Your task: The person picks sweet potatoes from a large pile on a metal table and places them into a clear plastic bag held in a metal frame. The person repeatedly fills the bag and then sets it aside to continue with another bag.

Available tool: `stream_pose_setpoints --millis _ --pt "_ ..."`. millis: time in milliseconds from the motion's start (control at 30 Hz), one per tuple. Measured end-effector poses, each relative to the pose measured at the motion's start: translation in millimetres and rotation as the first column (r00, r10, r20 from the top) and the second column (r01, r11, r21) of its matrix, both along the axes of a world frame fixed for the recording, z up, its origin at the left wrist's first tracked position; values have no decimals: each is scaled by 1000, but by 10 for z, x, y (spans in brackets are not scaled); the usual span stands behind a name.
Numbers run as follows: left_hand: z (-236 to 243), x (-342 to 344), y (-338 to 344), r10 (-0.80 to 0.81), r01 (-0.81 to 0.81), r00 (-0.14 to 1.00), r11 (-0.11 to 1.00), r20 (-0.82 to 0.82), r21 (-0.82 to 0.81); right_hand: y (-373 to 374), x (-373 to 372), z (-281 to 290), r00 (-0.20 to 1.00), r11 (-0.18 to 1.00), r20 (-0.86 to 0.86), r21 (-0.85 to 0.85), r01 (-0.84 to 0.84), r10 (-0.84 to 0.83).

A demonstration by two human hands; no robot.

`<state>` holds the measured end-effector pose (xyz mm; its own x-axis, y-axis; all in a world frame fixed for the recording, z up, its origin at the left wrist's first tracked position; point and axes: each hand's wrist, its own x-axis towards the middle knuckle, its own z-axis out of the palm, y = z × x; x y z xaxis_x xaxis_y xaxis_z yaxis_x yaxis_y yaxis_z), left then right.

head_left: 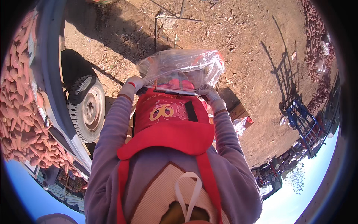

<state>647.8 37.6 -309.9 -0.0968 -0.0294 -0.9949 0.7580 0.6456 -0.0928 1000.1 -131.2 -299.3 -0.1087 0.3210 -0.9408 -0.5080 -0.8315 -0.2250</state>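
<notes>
A large clear plastic bag (181,69) with red showing at parts of its edge is spread in front of my red apron (169,127). My left hand (135,83), in a white glove, closes on the bag's near left corner. At the near right corner my right hand (210,95), gloved too, pinches the rim. The near edge of the bag is stretched taut between both hands, just above the apron's front. Through the film something red and dark shapes show, too blurred to name. My fingertips are partly hidden by the plastic.
To my left stands a vehicle with a tyred wheel (89,108) and a bed heaped with sweet potatoes (18,97). A cardboard box (238,112) sits by my right forearm. Metal bars (156,33) rise ahead. Far right are a blue metal frame (304,121) and more sweet potatoes (315,37).
</notes>
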Motion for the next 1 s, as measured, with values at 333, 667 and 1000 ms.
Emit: stream_pose_setpoints --millis 333,667,1000 --pt "-120 -208 -494 407 -421 899 905 163 65 -251 -149 9 998 993 -30 103 52 -49" --pt "-444 -20 -496 724 -733 668 680 171 -20 -228 -160 -92 995 994 18 -35 99 -99" --pt "-751 -27 -499 626 -640 755 768 195 11 -260 -212 -107 996 999 88 -14 33 -32"
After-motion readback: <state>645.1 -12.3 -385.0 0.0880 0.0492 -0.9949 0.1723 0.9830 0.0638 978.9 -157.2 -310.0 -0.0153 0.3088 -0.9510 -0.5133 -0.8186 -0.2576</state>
